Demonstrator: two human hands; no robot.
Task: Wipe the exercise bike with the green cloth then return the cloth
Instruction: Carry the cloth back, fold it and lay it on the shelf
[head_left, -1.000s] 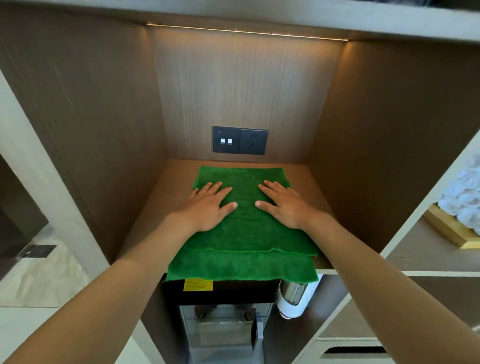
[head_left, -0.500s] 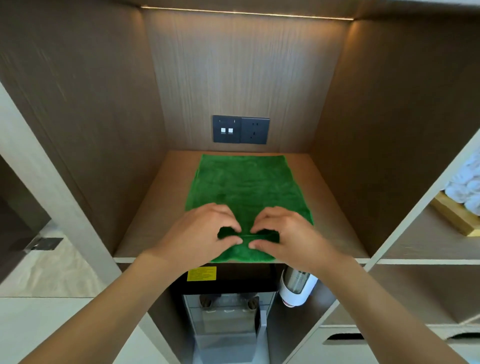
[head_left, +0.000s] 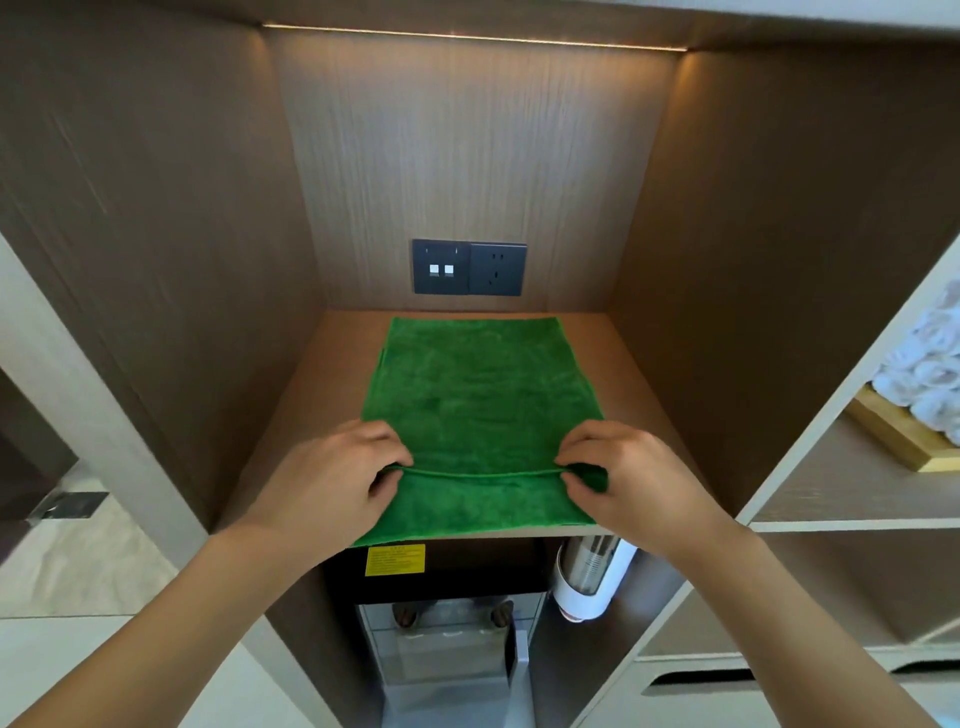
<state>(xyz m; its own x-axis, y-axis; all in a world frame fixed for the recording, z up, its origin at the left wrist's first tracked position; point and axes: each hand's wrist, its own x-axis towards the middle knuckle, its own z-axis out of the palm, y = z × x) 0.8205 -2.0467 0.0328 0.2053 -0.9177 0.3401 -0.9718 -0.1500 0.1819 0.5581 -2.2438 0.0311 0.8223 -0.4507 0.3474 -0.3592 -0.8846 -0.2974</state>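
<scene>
While both hands work at its near end, the green terry cloth (head_left: 480, 405) lies flat on the brown wooden shelf (head_left: 306, 415) of a wood-panelled alcove, its far edge close to the back wall and its near edge at the shelf's front lip. The left hand (head_left: 332, 478) pinches the left end of a raised crosswise fold in the cloth between thumb and curled fingers; the right hand (head_left: 628, 478) pinches the right end of the same fold likewise, so the ridge runs straight between the two grips. Most of the cloth stretches away beyond the hands. A dark grey switch and socket plate (head_left: 468, 267) sits on the back wall above the cloth. Below the shelf stands a water dispenser with a yellow label (head_left: 395, 560), a white cup holder (head_left: 589, 582) beside it.
</scene>
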